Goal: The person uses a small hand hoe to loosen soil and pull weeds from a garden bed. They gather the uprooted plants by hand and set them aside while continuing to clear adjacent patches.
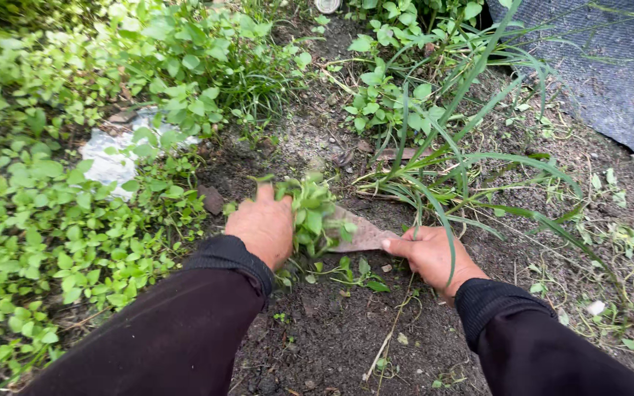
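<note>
Bare dark soil [332, 337] runs from between my forearms up the middle of the view, the only open strip here. On my left it is hemmed by a dense mat of small round-leaved ground cover [45, 235], with a pale flat stone [108, 158] half buried under the leaves. On my right, long grass blades [471, 169] arch over the soil and across my wrist; beyond them, at the top right corner, lies the edge of a grey woven sheet [596, 66]. My left hand [264, 226] is clenched around a clump of leafy weeds [313, 213], bright green, small oval leaves bunched tight, sitting at ground level in the middle of the strip. My right hand [431, 253] grips a tool handle; its flat, soil-caked blade [361, 235] points left, touching the base of the clump. Both sleeves are black.
</note>
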